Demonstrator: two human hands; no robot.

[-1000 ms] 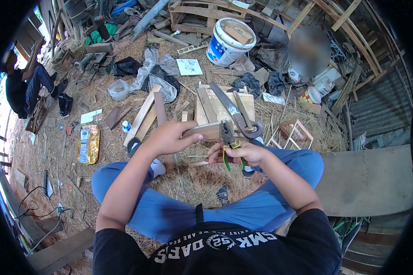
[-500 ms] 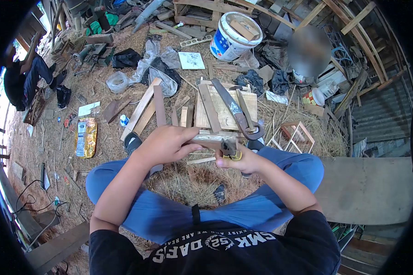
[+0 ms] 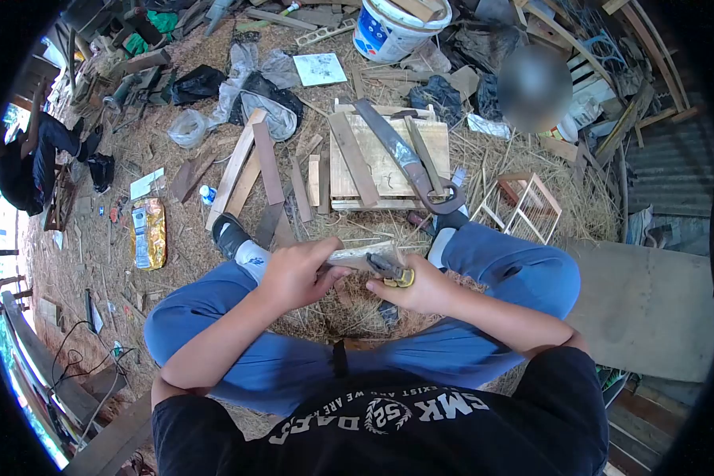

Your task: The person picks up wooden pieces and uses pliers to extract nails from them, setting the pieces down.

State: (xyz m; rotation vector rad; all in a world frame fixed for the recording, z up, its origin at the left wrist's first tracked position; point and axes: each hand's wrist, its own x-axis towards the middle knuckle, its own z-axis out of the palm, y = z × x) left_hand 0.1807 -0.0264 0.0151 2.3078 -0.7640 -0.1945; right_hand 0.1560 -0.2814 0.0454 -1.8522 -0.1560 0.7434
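My left hand (image 3: 297,274) is closed around one end of a short piece of wood (image 3: 351,258), held level above the straw between my legs. My right hand (image 3: 422,287) grips pliers (image 3: 389,270) with yellow on the handles. Their dark jaws lie against the wood near its right end; whether they bite on a nail is too small to tell. Beyond my hands, a handsaw (image 3: 397,151) and several narrow strips, including a brown one (image 3: 353,159), rest on a pale wooden box (image 3: 387,181).
Loose wood strips (image 3: 268,163) lie left of the box. A small slatted frame (image 3: 531,208) stands to the right. Farther off are a white bucket (image 3: 385,40), plastic bags (image 3: 270,111) and a gold packet (image 3: 149,234). Another person (image 3: 24,163) sits at far left.
My view has tipped downward, so the box and saw appear higher. Both hands have drawn nearer my body with the wood, and the pliers' head has turned to point left along it.
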